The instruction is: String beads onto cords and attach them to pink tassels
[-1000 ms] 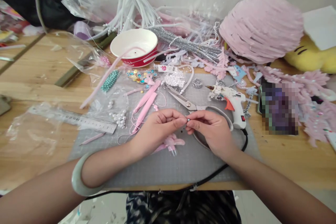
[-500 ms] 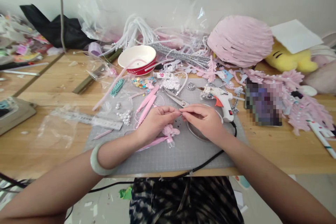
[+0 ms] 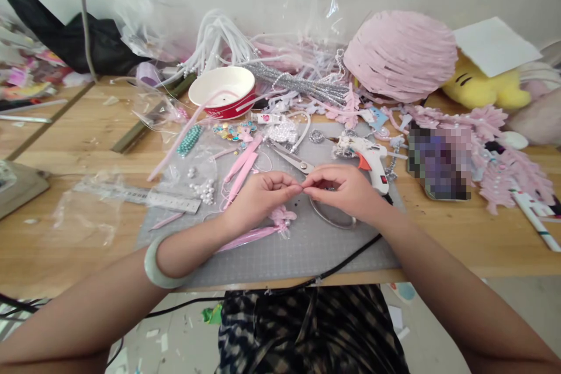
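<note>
My left hand (image 3: pixel 265 196) and my right hand (image 3: pixel 342 190) meet fingertip to fingertip above the grey cutting mat (image 3: pixel 263 263). Both are closed in a pinch, and whatever lies between the fingertips is too small to make out. Just behind them lie open scissors (image 3: pixel 291 158), whose handles are partly hidden by my right hand. A pink tassel (image 3: pixel 249 238) with a pink bow-like piece (image 3: pixel 283 216) rests below my left hand. More pink tassels (image 3: pixel 241 172) lie beyond it. To the right of my right hand is a white glue gun (image 3: pixel 372 158) with an orange trigger.
A red-and-white paper bowl (image 3: pixel 223 93) stands behind the mat. White beads (image 3: pixel 203 191), teal beads (image 3: pixel 189 140) and a steel ruler (image 3: pixel 170 200) lie at left. A pink yarn-like ball (image 3: pixel 401 55) and a yellow plush toy (image 3: pixel 482 90) sit at back right. A black cable (image 3: pixel 346 260) crosses the front edge.
The whole view has shifted slightly, with table things appearing a little higher and further left. Both hands keep their pinch; my right hand's fingers are slightly more arched.
</note>
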Demonstrator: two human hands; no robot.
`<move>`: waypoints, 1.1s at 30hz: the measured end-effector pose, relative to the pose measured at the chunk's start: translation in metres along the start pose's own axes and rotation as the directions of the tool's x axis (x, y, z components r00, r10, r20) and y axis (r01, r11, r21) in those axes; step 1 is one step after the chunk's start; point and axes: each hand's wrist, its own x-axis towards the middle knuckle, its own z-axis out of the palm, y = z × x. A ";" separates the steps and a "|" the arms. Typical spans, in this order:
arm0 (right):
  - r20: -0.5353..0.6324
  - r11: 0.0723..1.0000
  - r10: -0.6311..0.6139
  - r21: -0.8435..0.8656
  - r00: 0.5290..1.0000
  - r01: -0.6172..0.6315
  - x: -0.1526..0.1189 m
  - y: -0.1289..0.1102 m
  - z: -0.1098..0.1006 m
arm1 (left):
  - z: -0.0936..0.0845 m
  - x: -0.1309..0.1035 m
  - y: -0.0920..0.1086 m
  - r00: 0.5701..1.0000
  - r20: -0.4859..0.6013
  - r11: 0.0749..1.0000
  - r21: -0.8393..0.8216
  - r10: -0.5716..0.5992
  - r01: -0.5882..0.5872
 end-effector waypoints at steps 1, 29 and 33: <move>0.017 1.000 0.009 0.005 1.000 -0.010 0.000 0.000 -0.001 | 0.000 0.000 0.000 1.000 0.005 1.000 0.018 -0.005 0.005; 0.021 0.985 0.088 0.144 0.996 -0.091 -0.001 0.011 0.007 | -0.001 0.001 0.000 0.998 0.049 0.999 -0.014 -0.040 0.041; -0.011 0.955 0.149 0.263 0.989 -0.141 0.001 0.013 0.012 | 0.000 0.000 0.000 1.000 0.026 0.999 -0.046 0.015 -0.014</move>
